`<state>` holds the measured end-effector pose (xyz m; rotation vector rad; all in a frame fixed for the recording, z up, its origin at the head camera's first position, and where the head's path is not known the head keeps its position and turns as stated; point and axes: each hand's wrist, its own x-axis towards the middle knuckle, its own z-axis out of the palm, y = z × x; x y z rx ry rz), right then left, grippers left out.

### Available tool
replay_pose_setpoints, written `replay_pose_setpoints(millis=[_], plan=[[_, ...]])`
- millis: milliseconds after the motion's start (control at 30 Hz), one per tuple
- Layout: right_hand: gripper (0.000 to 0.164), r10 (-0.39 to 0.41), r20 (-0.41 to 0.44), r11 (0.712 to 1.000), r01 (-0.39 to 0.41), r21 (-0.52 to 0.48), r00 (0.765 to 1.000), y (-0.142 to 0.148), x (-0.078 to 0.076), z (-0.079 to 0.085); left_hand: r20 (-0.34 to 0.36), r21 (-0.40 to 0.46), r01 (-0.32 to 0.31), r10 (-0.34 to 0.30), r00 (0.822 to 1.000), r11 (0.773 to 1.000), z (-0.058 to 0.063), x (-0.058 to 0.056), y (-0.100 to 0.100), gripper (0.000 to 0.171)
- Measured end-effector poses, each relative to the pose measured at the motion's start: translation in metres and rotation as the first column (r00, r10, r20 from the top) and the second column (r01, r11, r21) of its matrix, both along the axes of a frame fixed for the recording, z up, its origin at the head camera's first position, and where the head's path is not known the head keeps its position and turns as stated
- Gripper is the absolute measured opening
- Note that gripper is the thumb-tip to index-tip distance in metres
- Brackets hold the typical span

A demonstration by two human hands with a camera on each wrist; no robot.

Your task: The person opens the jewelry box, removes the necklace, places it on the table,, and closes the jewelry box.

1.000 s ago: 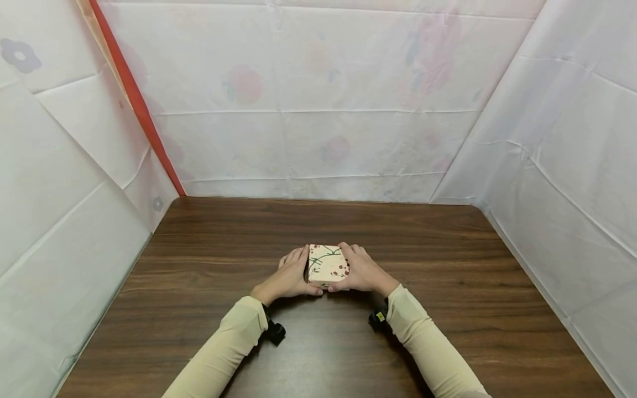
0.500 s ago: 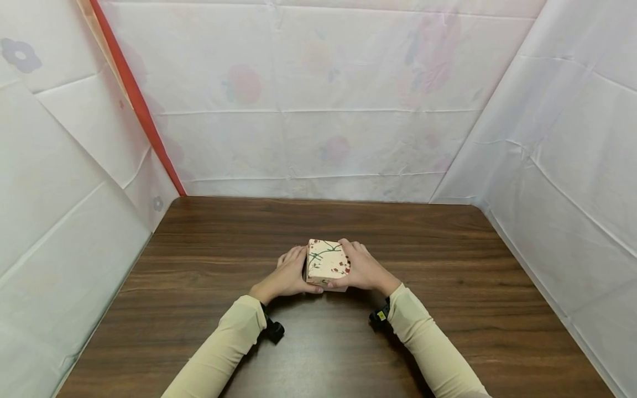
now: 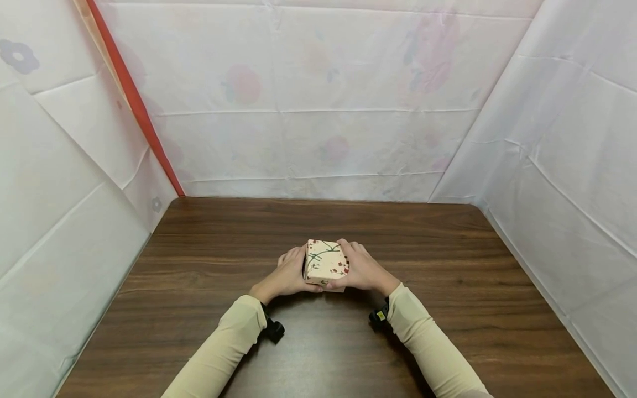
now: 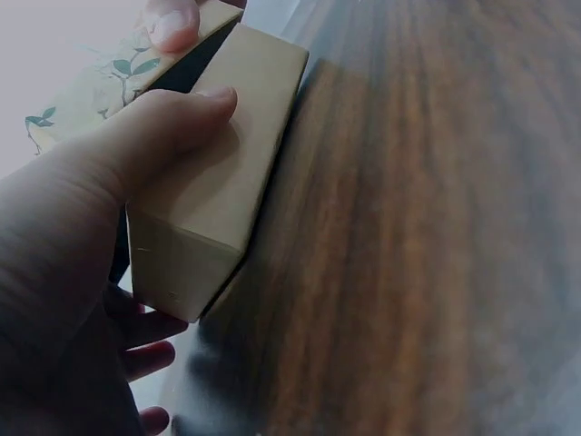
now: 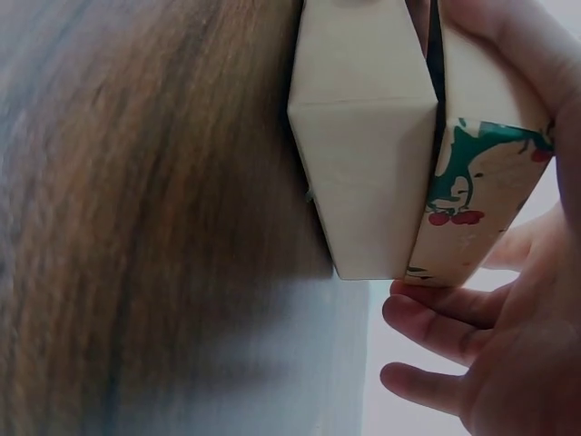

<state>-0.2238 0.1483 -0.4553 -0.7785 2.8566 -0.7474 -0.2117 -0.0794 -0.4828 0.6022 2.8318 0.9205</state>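
A small cream box stands on the table between both hands. Its lid (image 3: 325, 261), printed with green branches and red blossoms, sits raised a little above the plain base (image 4: 218, 182). The right hand (image 3: 365, 271) grips the lid, thumb on the near side and fingers around the far side. My left hand (image 3: 288, 276) holds the base, its thumb pressed on the near wall. In the left wrist view a dark gap shows between lid and base. A narrower gap appears in the right wrist view beside the lid's side (image 5: 481, 200). The inside of the box is hidden.
The brown wood-grain table (image 3: 229, 232) extends around the hands. White flower-patterned cloth (image 3: 308, 143) hangs behind it and along both sides. A red strip (image 3: 134, 99) runs down the back left corner. Each wrist carries a small black camera (image 3: 275, 331).
The lid has risen slightly off the base with the right hand, exposing part of the base below. The left hand has stayed nearly in place on the base.
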Motion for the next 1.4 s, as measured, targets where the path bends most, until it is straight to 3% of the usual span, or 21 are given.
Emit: replay_pose_setpoints(millis=[467, 1400], plan=[[0.106, 0.003, -0.022, 1.000, -0.002, 0.025, 1.000, -0.002, 0.001, 0.001, 0.007, -0.006, -0.018, 0.018, 1.000, 1.000, 0.001, 0.002, -0.001, 0.123], [0.113, -0.038, -0.067, 0.999, 0.038, 0.000, 0.997, 0.011, -0.001, 0.024, 0.019, -0.027, -0.058, 0.058, 0.998, 0.998, 0.002, 0.001, 0.000, 0.120]])
